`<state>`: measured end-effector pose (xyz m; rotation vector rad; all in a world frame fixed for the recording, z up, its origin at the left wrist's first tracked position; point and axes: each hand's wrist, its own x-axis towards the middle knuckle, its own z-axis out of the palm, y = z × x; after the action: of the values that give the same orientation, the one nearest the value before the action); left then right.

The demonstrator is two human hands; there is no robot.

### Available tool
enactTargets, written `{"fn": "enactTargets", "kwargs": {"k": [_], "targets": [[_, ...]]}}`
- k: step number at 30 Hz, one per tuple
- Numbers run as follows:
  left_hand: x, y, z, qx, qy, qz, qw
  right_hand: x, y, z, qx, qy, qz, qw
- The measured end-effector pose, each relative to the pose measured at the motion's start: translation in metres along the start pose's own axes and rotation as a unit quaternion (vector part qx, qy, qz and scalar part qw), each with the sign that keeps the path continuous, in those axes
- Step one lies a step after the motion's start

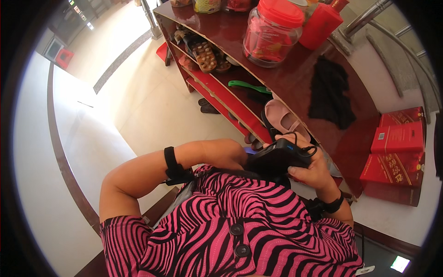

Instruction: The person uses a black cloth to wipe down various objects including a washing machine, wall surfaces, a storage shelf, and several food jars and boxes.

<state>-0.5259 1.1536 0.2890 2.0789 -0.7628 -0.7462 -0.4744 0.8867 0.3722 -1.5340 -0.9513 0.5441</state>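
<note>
A black box-shaped electronic device (280, 155) with small blue lights and a black cable (309, 149) is held in front of my chest. My right hand (313, 169) grips it, thumb on the near side and fingers around the far edge. The wrist of my left hand (233, 154) bends in toward the device's left end. Its fingers are hidden, so I cannot tell what they hold. Black straps circle both forearms, each carrying a dark piece. Just beyond the device, a pink shoe (279, 114) rests on a shelf of the dark red shoe cabinet (221, 29).
On the cabinet top stand a red-lidded plastic jar (271, 38), a red bottle (320, 26) and a black cloth (330, 93). Its shelves hold sandals (204, 55) and a green-handled brush (249, 85). Red boxes (394, 169) are at right; dark slippers (207, 105) lie on the floor.
</note>
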Motion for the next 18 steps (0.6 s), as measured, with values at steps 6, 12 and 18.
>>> {"fn": "enactTargets", "kwargs": {"k": [6,12,18], "targets": [[0.002,-0.012,0.004,0.032,0.003,0.028,0.999,0.000,-0.004,0.005,-0.033,-0.036,0.003,0.999],[-0.002,-0.014,0.010,0.085,0.099,0.005,0.991,-0.001,-0.004,0.008,-0.034,-0.040,0.003,0.999],[-0.009,-0.002,-0.002,0.060,0.163,-0.008,0.985,0.015,0.006,0.026,-0.051,-0.133,-0.033,0.989]]}}
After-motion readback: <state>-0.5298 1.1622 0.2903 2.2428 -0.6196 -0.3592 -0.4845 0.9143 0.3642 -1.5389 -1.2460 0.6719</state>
